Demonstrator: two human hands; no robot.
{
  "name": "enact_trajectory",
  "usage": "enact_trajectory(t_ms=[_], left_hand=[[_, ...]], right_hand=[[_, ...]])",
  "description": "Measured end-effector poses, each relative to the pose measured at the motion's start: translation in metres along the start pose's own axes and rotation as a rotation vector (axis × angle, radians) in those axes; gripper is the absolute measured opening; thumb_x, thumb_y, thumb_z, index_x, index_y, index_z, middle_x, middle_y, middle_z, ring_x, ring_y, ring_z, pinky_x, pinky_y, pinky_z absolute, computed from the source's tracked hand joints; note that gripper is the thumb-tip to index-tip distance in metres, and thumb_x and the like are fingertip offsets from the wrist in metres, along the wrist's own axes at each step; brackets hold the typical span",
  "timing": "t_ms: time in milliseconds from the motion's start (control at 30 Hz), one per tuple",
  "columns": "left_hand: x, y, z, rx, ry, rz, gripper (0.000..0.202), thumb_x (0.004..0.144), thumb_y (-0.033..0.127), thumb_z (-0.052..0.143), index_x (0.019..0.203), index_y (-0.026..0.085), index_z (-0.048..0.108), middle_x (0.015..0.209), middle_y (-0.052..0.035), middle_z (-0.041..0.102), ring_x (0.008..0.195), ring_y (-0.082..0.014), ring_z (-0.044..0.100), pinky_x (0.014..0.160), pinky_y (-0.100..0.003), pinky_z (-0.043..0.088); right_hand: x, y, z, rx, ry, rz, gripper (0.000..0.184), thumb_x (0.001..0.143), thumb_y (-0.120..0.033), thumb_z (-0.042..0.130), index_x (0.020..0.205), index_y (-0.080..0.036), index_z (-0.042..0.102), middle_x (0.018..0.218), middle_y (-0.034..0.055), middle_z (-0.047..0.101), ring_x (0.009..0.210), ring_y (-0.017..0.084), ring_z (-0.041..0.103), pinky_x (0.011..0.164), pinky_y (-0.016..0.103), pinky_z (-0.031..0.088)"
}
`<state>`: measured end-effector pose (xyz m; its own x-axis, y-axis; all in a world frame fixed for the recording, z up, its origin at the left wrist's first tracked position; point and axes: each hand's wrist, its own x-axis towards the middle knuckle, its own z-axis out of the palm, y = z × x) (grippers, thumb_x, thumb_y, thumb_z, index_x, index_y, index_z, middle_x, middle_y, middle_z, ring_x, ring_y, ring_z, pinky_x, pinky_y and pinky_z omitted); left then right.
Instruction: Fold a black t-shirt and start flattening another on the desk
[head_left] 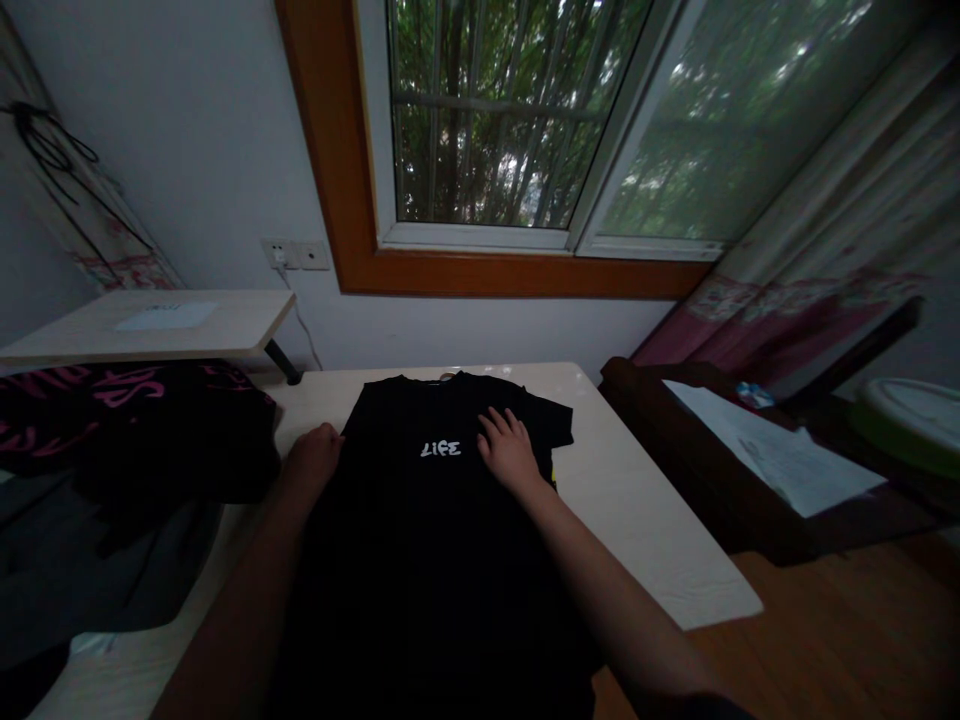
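A black T-shirt (442, 540) with small white lettering lies spread on the pale wooden table (637, 520), its neckline toward the window. At the shirt's left edge, near the shoulder, my left hand (315, 455) is closed on the cloth. No sleeve sticks out on that side, while the right sleeve (551, 420) extends over the table. My right hand (511, 452) rests flat on the right chest area, fingers spread. A small yellow patch shows beside the shirt under my right wrist. The shirt's lower part runs down toward me and looks very dark.
Dark clothes with pink print (135, 420) and a grey garment (112, 560) are heaped on the left. Behind them stands a raised wooden shelf (247, 315) with a paper on it. Dark wooden furniture (690, 480) holding papers stands right of the table. A window is ahead.
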<state>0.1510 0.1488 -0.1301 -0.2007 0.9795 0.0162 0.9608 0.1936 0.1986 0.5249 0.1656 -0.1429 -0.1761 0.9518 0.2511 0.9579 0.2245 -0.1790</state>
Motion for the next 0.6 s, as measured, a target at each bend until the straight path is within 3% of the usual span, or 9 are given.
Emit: enact_trajectory(t_ms=[333, 467, 600], left_hand=[[-0.002, -0.050, -0.009, 0.051, -0.009, -0.018, 0.023, 0.097, 0.035, 0.044, 0.093, 0.021, 0.062, 0.095, -0.0080, 0.072, 0.093, -0.0226, 0.068, 0.077, -0.030, 0.045], [-0.002, -0.059, -0.007, 0.083, -0.031, -0.007, 0.023, 0.096, 0.035, 0.044, 0.093, 0.020, 0.062, 0.095, -0.0090, 0.072, 0.092, -0.0238, 0.068, 0.078, -0.032, 0.046], [-0.002, -0.054, -0.013, 0.048, -0.026, 0.012, 0.023, 0.094, 0.035, 0.046, 0.098, 0.020, 0.063, 0.100, -0.0096, 0.070, 0.096, -0.0241, 0.066, 0.082, -0.033, 0.048]], right_hand=[[-0.002, -0.036, 0.003, 0.018, -0.014, -0.073, 0.048, 0.100, -0.042, 0.048, 0.145, -0.025, 0.055, 0.159, 0.0054, 0.043, 0.150, 0.033, 0.030, 0.119, 0.051, 0.029], [-0.002, -0.030, 0.004, 0.022, 0.002, -0.085, 0.047, 0.102, -0.044, 0.046, 0.145, -0.027, 0.055, 0.159, 0.0045, 0.044, 0.149, 0.032, 0.031, 0.120, 0.053, 0.028], [0.004, -0.010, 0.002, 0.007, -0.006, -0.071, 0.046, 0.102, -0.044, 0.045, 0.144, -0.028, 0.055, 0.159, 0.0043, 0.043, 0.148, 0.031, 0.033, 0.120, 0.053, 0.027]])
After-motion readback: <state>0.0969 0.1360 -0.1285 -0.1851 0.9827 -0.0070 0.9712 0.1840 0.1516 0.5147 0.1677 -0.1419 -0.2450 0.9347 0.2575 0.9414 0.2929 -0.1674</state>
